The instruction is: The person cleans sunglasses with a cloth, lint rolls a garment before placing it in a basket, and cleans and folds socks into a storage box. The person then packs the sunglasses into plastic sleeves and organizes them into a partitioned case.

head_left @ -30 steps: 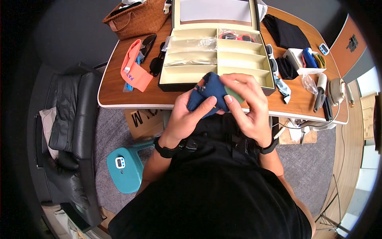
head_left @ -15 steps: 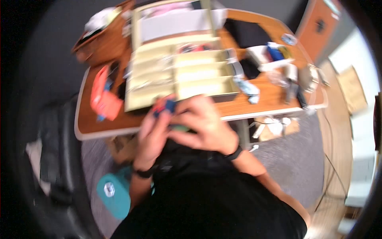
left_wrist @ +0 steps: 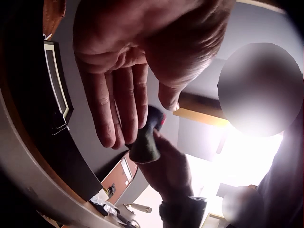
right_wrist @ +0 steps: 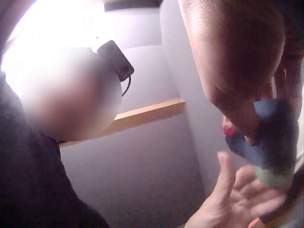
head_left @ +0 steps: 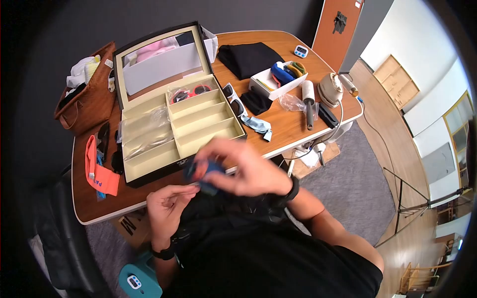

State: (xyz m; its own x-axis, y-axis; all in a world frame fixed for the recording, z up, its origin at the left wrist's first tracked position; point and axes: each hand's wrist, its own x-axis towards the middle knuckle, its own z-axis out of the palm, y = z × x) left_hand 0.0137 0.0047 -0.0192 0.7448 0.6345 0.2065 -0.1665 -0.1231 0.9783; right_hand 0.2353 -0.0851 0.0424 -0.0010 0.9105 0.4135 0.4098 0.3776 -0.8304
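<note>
My right hand [head_left: 247, 168] pinches a folded blue sock [head_left: 214, 170] between thumb and fingers, just in front of the compartment box; hand and sock are blurred. In the right wrist view the sock [right_wrist: 273, 137] shows red spots and a pale green end. Beside it my left hand [head_left: 168, 207] is held palm up with its fingers fairly straight. The left wrist view shows these fingers [left_wrist: 102, 102] extended, their tips overlapping the sock [left_wrist: 146, 146]. Behind the hands stands the cream-lined compartment box [head_left: 151, 165], its windowed lid raised.
Red sunglasses [head_left: 191, 93] and clear plastic sleeves [head_left: 145, 126] lie in the box. To its right are white-framed sunglasses [head_left: 237, 105], a light blue cloth [head_left: 258, 126], a white box [head_left: 271, 90] of rolled fabric and a lint roller [head_left: 308, 97]. An orange strap [head_left: 102, 174] and woven basket [head_left: 92, 102] stand left.
The head view has swung toward the right. Both hands held the sock a second ago; the left hand has let go, and the right hand now holds it alone.
</note>
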